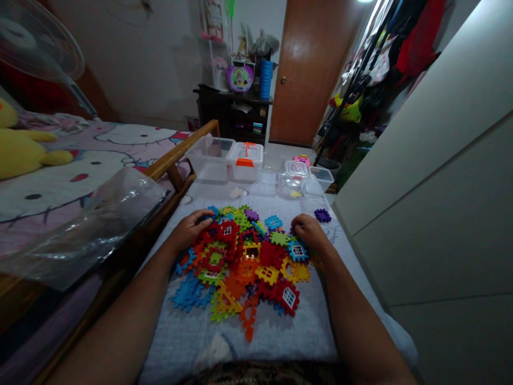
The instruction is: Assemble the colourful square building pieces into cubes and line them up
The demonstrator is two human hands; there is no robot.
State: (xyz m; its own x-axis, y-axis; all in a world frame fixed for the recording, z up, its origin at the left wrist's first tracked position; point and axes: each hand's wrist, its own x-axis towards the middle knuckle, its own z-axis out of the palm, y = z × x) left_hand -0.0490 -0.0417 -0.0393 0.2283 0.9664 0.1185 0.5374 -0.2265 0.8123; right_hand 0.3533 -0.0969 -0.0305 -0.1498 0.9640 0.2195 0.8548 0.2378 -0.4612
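A heap of bright plastic interlocking tiles (246, 270) lies on the cloth-covered surface, in red, orange, yellow, green, blue and purple. Some tiles are square with toothed edges, and a few carry white window frames, such as the blue window tile (297, 250). My left hand (191, 230) rests at the heap's far left edge, fingers stretched over blue and red tiles, thumb apart. At the far right edge, my right hand (308, 229) has its fingers curled down; a dark purple bit shows by the fingertips, mostly hidden. Just beyond it a purple tile (323, 215) lies alone.
Behind the heap stand a clear open bin (210, 160), a lidded box with orange latches (246, 162) and smaller clear containers (296, 174). A wooden bed rail (180, 152) and a plastic bag (96, 224) are on the left. A white cabinet (425, 187) flanks the right.
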